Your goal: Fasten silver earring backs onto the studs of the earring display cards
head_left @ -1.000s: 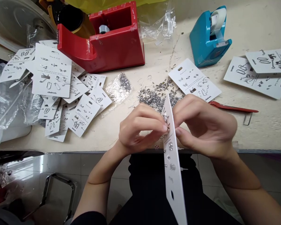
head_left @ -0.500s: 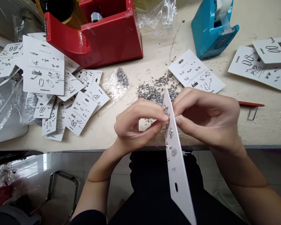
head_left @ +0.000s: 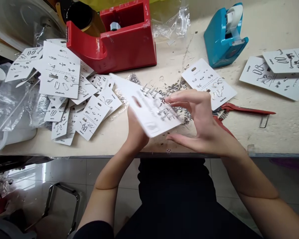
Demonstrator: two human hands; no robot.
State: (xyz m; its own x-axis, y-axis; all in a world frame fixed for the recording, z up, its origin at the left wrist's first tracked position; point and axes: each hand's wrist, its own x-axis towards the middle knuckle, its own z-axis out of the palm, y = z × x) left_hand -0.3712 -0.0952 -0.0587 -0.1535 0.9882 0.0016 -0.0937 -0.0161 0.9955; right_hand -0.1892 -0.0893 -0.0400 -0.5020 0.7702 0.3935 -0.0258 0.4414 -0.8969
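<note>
My left hand [head_left: 137, 132] sits mostly behind a white earring card [head_left: 149, 108], holding it tilted above the table, and its fingers are hidden. Several silver earrings are fixed to the card. My right hand [head_left: 199, 121] is spread beside the card's right side, with the index fingertip and thumb near its edge. That hand holds nothing I can see. Under and behind the hands lies a loose heap of small silver parts [head_left: 174, 88]. Another printed card [head_left: 208, 83] lies on the table just beyond my right fingers.
A red tape dispenser [head_left: 112, 43] and a blue one [head_left: 224, 36] stand at the back. A pile of cards [head_left: 59, 71] lies left, beside plastic bags [head_left: 5, 109]. Red-handled pliers [head_left: 246, 109] and further cards [head_left: 271, 78] lie right. The table's front edge [head_left: 189, 154] runs below my hands.
The card has swung from nearly edge-on and hanging toward me to a flatter tilt pointing left. My right hand has let go and opened. The red-handled pliers show more.
</note>
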